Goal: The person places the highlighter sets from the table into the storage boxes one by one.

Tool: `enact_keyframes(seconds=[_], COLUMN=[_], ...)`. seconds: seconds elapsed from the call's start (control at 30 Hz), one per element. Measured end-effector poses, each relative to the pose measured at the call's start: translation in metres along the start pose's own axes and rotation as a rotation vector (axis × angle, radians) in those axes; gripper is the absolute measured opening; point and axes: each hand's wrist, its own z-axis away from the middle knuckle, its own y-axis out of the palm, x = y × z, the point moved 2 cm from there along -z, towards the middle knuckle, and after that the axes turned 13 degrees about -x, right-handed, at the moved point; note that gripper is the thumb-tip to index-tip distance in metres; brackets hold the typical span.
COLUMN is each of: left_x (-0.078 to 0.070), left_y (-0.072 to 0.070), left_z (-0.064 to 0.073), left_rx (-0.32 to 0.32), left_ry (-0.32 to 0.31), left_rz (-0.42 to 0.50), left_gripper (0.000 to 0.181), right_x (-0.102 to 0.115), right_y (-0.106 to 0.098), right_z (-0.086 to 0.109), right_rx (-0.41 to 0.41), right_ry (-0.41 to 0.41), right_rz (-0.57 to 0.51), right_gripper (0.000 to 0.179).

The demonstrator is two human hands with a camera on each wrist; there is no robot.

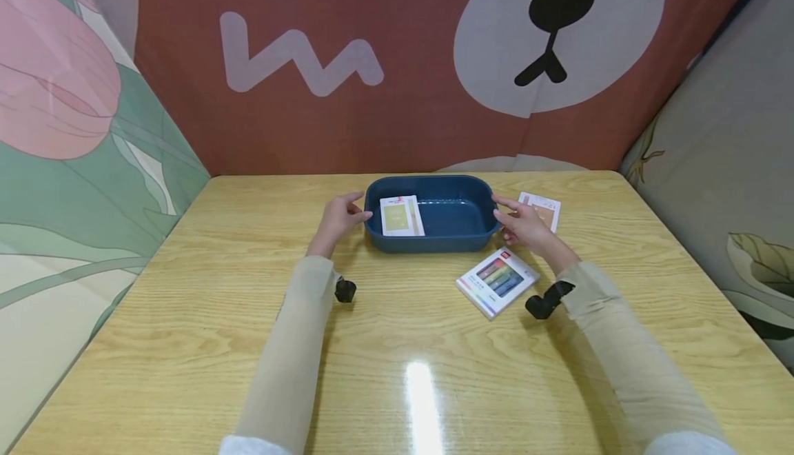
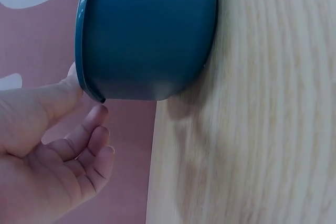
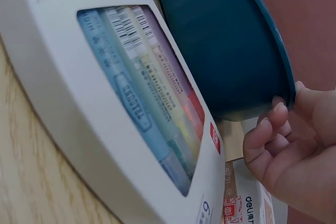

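A dark blue plastic basin (image 1: 459,243) stands near the far edge of the table. At its left end my left hand (image 1: 340,219) holds the rim, the thumb at the lip and the other fingers loosely curled just outside, as the left wrist view shows. My right hand (image 1: 526,226) pinches the rim at the right end, with thumb and fingertips on either side of the lip (image 3: 289,85). Inside the basin, a flat white box with a yellow-green panel (image 1: 397,217) lies at the left. A white windowed box of colored pens (image 1: 498,282) lies below my right hand.
Behind my right hand, partly covered by it, lies another white box with an orange-brown panel (image 1: 546,205), marked deli in the right wrist view. The wooden table (image 1: 384,317) meets a brown printed cloth (image 1: 347,131) at the back. Printed cloths also hang at both sides.
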Motion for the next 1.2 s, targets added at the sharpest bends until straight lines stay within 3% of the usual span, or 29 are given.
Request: enact_keyframes(seconds=[0.27, 0.5, 0.9, 1.2], left_x=[0.004, 0.007, 0.014, 0.014], left_y=[-0.001, -0.001, 0.000, 0.002], left_z=[0.000, 0.001, 0.005, 0.007], left_rx=[0.106, 0.141, 0.125, 0.125], left_ry=[-0.063, -0.094, -0.168, -0.204], left_rz=[-0.037, 0.004, 0.176, 0.227], left_gripper=[0.044, 0.045, 0.043, 0.044], right_x=[-0.001, -0.004, -0.005, -0.009], right_y=[0.001, 0.001, -0.005, -0.016], right_z=[-0.001, -0.001, 0.007, 0.015], right_rx=[-0.008, -0.020, -0.048, -0.020], right_ry=[-0.002, -0.029, -0.051, -0.132], right_rz=[-0.016, -0.043, -0.143, -0.174], right_gripper=[0.050, 0.049, 0.054, 0.053])
